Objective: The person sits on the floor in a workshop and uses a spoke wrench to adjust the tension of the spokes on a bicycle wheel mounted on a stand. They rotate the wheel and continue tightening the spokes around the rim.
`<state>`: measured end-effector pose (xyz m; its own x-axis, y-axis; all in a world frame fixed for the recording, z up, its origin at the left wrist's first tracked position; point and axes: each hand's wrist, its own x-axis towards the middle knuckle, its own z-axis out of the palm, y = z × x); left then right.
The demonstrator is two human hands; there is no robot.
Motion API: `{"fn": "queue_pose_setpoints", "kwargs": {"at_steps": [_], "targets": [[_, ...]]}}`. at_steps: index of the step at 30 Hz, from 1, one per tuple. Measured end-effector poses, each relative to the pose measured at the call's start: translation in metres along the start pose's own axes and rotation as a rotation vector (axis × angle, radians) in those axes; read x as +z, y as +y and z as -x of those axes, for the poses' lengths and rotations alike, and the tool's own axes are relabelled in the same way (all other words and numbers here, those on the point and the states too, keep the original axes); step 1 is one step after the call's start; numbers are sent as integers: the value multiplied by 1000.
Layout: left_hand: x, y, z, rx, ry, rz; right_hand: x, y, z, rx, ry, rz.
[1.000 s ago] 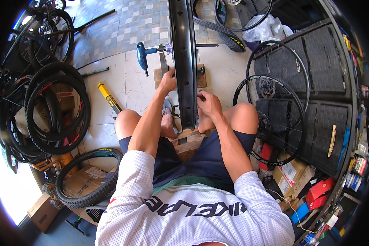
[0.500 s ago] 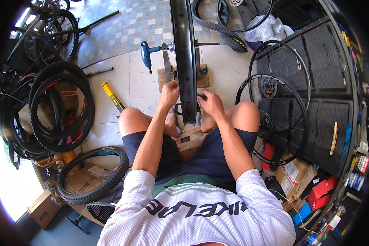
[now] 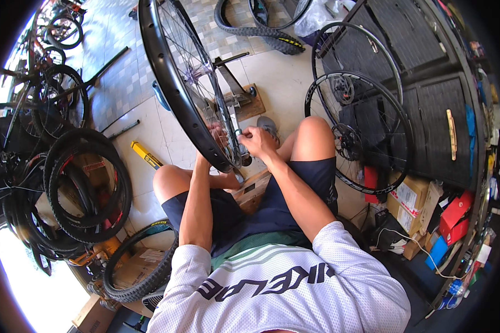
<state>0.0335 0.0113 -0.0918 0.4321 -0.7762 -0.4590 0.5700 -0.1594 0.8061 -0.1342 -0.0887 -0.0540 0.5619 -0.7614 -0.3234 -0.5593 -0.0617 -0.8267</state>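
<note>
A black bicycle wheel stands upright in front of me in a metal truing stand on a wooden base. Its spokes run in to a purplish hub. My left hand is at the low near part of the wheel, partly covered by the rim and spokes, its fingers curled. On the wheel's right side my right hand has thumb and fingers pinched together close to the rim. What either hand grips is too small or hidden to make out. A blue-handled tool shows partly behind the rim on the left.
Loose tyres hang or lean at left, and another tyre lies by my left knee. A yellow box is on the floor. Spoked wheels lean against black cabinets at right, above cardboard boxes.
My view has swung right and tilted, so the wheel now appears further left and at a slant, showing its spokes. Both hands remain at its near part; the rim now partly covers the left.
</note>
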Motion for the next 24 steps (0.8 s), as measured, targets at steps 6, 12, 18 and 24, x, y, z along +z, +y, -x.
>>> {"fn": "queue_pose_setpoints", "kwargs": {"at_steps": [6, 12, 18, 24], "targets": [[4, -10, 10, -41, -22, -305, 13, 19, -7, -78, -42, -75], [12, -5, 12, -42, 42, -317, 10, 23, -6, 8, -23, 12], [8, -5, 19, -12, 6, -346, -3, 11, -1, -32, -47, -38], [1, -9, 13, 18, 69, -336, -5, 3, 3, -47, -63, -55]]}}
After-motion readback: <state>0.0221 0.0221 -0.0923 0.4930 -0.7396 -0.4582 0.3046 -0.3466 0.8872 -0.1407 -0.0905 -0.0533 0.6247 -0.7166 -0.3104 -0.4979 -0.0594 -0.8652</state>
